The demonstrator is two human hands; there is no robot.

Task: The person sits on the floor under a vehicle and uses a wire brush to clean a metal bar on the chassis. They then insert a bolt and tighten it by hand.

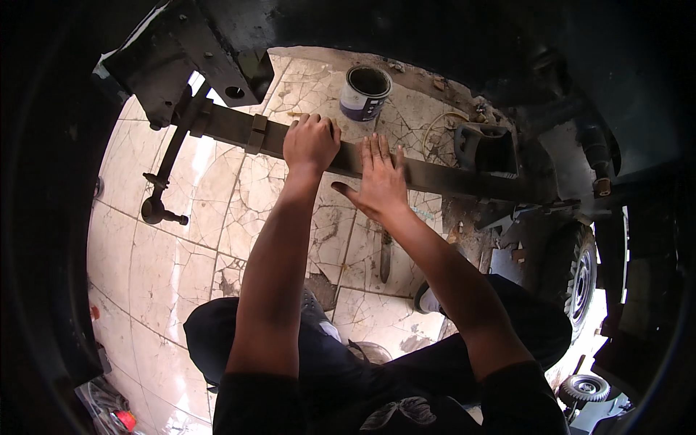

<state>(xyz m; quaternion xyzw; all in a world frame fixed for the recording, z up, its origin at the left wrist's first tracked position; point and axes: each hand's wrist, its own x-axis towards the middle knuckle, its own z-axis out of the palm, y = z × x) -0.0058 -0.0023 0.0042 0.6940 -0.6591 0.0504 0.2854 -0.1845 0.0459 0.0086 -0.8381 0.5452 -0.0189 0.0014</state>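
Note:
A long dark leaf spring [435, 176] runs across in front of me, with a metal clip [256, 135] around its left part. My left hand [312, 143] is closed over the bar near its middle, its fingers curled at the far edge; whatever may be under them is hidden. Just to the right, my right hand [380, 176] lies flat on the same bar, fingers stretched and thumb out to the side. Beyond the bar an uncovered paint can [360, 109] stands upright on the tiles, dark inside.
Cracked pale tiles [283, 239] cover the floor. A dark rod with a jointed end [161, 196] hangs at left from a black bracket [181, 61]. A dark, narrow tool [386, 259] lies between my legs. Wheels [580, 283] show at right, and dark bodywork surrounds me.

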